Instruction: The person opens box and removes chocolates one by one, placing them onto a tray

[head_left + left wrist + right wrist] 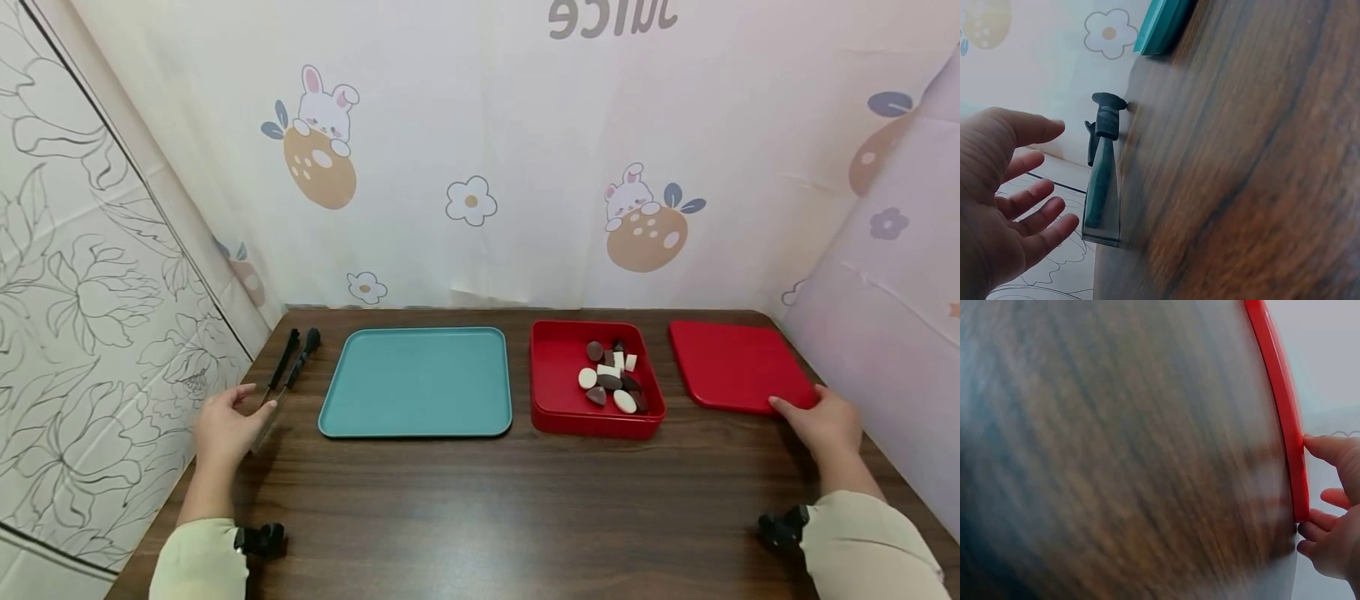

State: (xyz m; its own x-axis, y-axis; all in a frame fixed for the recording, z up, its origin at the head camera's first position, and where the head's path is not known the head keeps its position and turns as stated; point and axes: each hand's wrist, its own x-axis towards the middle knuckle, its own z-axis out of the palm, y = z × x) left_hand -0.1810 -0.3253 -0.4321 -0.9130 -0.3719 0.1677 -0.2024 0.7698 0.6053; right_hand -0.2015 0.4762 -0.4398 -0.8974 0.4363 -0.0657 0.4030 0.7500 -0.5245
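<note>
A pair of metal tongs with black ends lies at the table's left side. My left hand hovers over their near end, thumb and fingers spread apart; a gap separates it from the tongs in the left wrist view. At the far right, a flat red lid lies on the table. Its near right corner is between the thumb and fingers of my right hand. In the right wrist view, the thumb touches the top of the lid and the fingertips meet its edge.
A teal tray lies right of the tongs. Beside it stands a red box with several dark and white chocolate-like pieces. The brown wooden table meets a printed curtain at the back.
</note>
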